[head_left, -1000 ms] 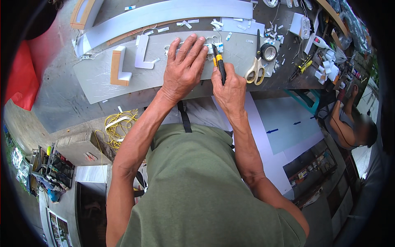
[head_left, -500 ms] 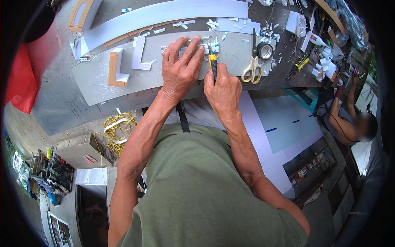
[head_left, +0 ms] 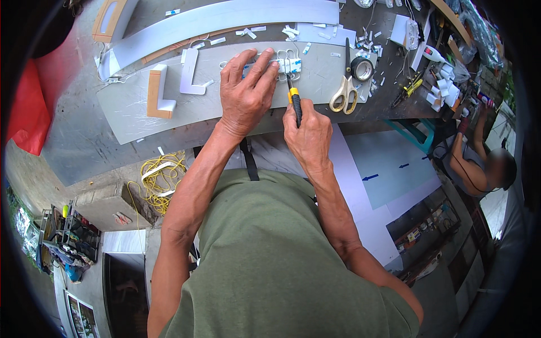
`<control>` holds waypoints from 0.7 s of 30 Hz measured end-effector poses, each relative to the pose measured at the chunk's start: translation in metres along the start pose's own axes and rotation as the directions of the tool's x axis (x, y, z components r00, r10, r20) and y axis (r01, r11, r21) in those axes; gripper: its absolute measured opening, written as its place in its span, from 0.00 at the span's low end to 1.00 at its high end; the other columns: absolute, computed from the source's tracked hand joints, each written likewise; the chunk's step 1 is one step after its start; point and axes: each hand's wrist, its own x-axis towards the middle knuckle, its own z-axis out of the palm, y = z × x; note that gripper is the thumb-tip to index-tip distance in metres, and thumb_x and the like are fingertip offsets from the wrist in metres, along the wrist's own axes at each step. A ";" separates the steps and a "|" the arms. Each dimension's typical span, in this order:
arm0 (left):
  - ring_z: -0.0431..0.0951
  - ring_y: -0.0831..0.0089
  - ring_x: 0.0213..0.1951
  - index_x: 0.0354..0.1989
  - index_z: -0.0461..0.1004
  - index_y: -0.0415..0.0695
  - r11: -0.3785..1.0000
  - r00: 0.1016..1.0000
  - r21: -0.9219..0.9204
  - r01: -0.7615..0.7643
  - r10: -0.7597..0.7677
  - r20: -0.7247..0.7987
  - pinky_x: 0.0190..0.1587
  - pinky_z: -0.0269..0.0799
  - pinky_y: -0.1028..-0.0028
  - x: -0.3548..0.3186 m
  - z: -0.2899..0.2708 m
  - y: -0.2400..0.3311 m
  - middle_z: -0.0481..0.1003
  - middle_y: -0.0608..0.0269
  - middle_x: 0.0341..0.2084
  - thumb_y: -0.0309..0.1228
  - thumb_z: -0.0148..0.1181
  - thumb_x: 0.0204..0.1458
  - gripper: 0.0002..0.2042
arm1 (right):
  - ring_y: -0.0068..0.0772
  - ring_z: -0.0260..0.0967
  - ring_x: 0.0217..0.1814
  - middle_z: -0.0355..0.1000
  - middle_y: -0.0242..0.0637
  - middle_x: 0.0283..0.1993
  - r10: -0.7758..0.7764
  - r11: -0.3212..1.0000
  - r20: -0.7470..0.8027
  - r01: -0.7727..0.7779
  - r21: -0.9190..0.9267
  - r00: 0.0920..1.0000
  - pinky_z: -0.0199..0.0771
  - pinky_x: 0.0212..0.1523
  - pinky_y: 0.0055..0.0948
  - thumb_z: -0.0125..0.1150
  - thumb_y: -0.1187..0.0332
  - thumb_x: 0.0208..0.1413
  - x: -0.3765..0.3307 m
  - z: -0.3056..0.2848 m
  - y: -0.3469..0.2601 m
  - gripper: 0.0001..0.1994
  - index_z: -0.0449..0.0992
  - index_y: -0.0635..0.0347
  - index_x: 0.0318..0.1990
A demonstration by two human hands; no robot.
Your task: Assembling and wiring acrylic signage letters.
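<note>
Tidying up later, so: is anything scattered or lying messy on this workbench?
Yes. Small white offcuts lie strewn over the grey table beyond the left hand and beside the scissors. The right hand holds a yellow-and-black utility knife. Yellow cord is tangled on the floor.

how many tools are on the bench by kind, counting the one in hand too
utility knife, yellow and black, held in the right hand: 1
scissors with pale handles: 1
roll of black tape: 1
yellow-handled tool at the far right, too small to tell its kind: 1
total: 4
</note>
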 end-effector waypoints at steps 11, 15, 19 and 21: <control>0.73 0.63 0.59 0.47 0.81 0.45 0.993 0.999 -0.112 0.034 -0.032 0.017 0.58 0.67 0.64 0.001 -0.006 -0.006 0.78 0.63 0.54 0.26 0.71 0.48 0.15 | 0.51 0.75 0.20 0.73 0.48 0.20 -0.007 0.976 -0.019 0.011 0.216 1.000 0.71 0.22 0.44 0.61 0.68 0.61 0.012 -0.001 0.000 0.09 0.71 0.66 0.38; 0.73 0.63 0.59 0.46 0.81 0.45 0.993 1.000 -0.117 0.025 -0.026 -0.010 0.61 0.65 0.63 -0.001 -0.003 -0.007 0.78 0.64 0.55 0.26 0.71 0.48 0.15 | 0.51 0.75 0.20 0.73 0.48 0.20 -0.019 0.974 -0.037 0.027 0.223 0.999 0.71 0.23 0.44 0.60 0.68 0.62 0.016 0.005 0.000 0.09 0.71 0.66 0.38; 0.71 0.63 0.61 0.46 0.81 0.46 0.998 1.000 -0.061 0.016 -0.017 -0.017 0.65 0.62 0.59 0.000 -0.005 -0.006 0.78 0.67 0.55 0.27 0.71 0.48 0.15 | 0.51 0.75 0.20 0.73 0.48 0.19 -0.022 0.979 -0.023 0.026 0.203 0.999 0.71 0.23 0.44 0.60 0.68 0.61 0.018 0.006 0.001 0.09 0.70 0.66 0.37; 0.71 0.63 0.61 0.46 0.81 0.47 0.998 1.000 -0.058 0.021 -0.022 -0.012 0.65 0.61 0.58 0.000 -0.005 -0.005 0.78 0.67 0.55 0.27 0.71 0.48 0.15 | 0.51 0.75 0.20 0.73 0.48 0.19 -0.027 0.978 -0.029 0.032 0.208 0.999 0.71 0.23 0.44 0.60 0.68 0.61 0.019 0.007 0.001 0.09 0.70 0.65 0.36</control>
